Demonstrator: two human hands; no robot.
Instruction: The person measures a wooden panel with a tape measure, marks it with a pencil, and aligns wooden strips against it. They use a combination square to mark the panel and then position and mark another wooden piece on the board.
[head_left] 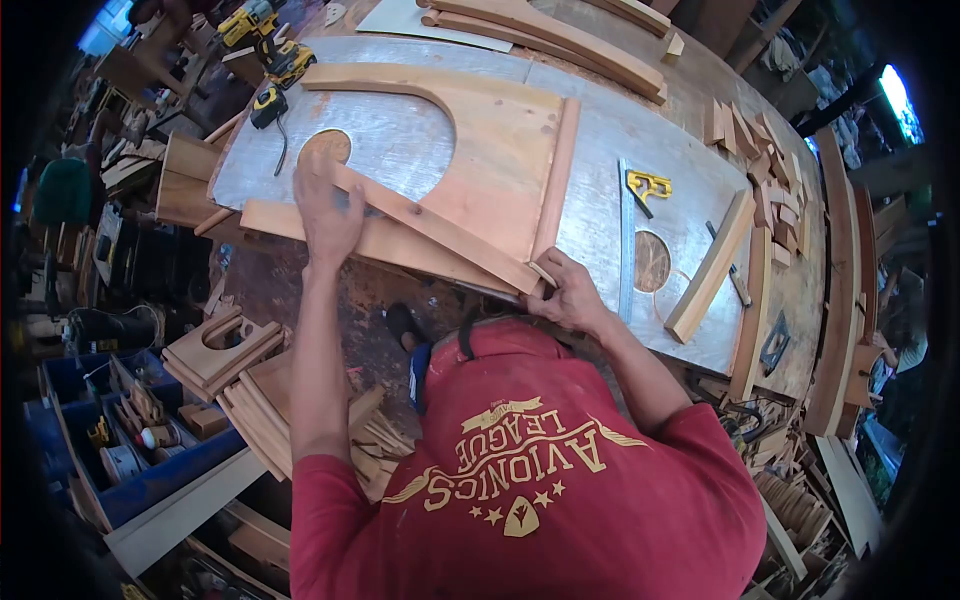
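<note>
A narrow wooden strip [430, 222] lies at a slant over the curved wooden panel [505, 130], which has a large rounded cutout on its left. My left hand [332, 215] grips the strip's left end, fingers over it and thumb along the near side. At the other end, by the panel's near corner, my right hand [568, 292] is closed, with a short pale stick [542, 273] showing at its fingertips; I cannot tell whether it also grips the strip. Under the strip runs the panel's straight near rail [400, 245]. A rounded wooden edge piece [558, 180] borders the panel's right side.
On the metal-topped bench [600, 130] are a yellow combination square [648, 185], a loose wooden bar [710, 265], a tape measure [268, 106] and a yellow cordless drill [285, 60]. Wood offcuts [780, 190] pile up at right. A blue toolbox [150, 500] stands low left.
</note>
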